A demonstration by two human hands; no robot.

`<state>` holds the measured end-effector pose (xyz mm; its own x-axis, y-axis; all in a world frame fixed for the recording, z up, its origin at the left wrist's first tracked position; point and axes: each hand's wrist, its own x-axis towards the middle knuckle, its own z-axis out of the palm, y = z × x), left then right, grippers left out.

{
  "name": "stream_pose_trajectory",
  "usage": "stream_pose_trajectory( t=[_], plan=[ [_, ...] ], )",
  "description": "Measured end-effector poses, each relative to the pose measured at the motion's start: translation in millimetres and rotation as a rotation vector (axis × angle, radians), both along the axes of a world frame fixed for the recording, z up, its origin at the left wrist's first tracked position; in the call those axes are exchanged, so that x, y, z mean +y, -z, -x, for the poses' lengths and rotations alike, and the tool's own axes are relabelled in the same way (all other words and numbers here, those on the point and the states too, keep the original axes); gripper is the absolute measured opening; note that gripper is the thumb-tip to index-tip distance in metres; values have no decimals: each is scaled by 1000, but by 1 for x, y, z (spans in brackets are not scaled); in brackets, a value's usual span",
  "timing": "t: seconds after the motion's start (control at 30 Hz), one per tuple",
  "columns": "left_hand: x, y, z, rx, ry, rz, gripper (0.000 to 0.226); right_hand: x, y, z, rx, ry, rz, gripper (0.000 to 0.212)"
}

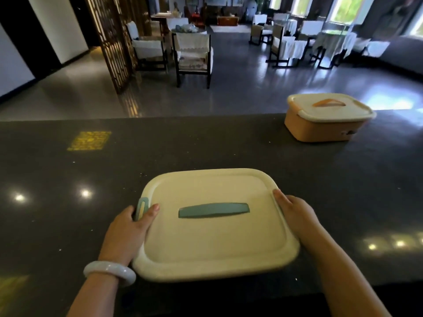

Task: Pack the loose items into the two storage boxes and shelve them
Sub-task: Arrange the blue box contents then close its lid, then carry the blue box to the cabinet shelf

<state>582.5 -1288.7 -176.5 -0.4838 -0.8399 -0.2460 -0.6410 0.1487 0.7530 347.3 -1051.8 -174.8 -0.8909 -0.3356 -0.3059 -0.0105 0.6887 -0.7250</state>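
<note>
A storage box with a cream lid and a teal handle (215,236) sits on the dark counter right in front of me. My left hand (129,232) grips its left edge, thumb on the lid beside a teal side latch (142,208). My right hand (295,213) holds the right edge, fingers wrapped under the rim. The box body is hidden beneath the lid. A second storage box, orange with a cream lid and orange handle (327,117), stands closed at the counter's far right edge. No loose items are in view.
The dark polished counter (91,202) spans the whole width, with a yellow patterned mark (89,140) at the far left. Beyond it lie an open grey floor, chairs (193,56) and covered tables, and a wooden lattice screen (114,42).
</note>
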Motion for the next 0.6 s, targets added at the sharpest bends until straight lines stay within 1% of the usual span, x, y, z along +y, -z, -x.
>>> stream_pose_trajectory(
  t=[0.1,0.23,0.33,0.47,0.5,0.57,0.6],
  plan=[
    [11,-1,10,27,25,1,57,26,2,-7,-55,109,63,35],
    [41,-8,33,23,101,25,48,75,-3,-4,-111,235,127,38],
    [79,-13,64,40,204,-6,44,132,-9,0,-109,306,162,40],
    [156,-18,119,69,352,-50,38,229,-12,4,-67,437,202,35],
    [180,-18,135,76,382,-57,41,256,-13,5,-47,474,213,34],
    [230,-18,165,92,421,-82,58,313,-18,10,-13,545,240,32],
    [256,-17,180,96,448,-89,61,343,-21,12,0,575,245,32]
  ],
)
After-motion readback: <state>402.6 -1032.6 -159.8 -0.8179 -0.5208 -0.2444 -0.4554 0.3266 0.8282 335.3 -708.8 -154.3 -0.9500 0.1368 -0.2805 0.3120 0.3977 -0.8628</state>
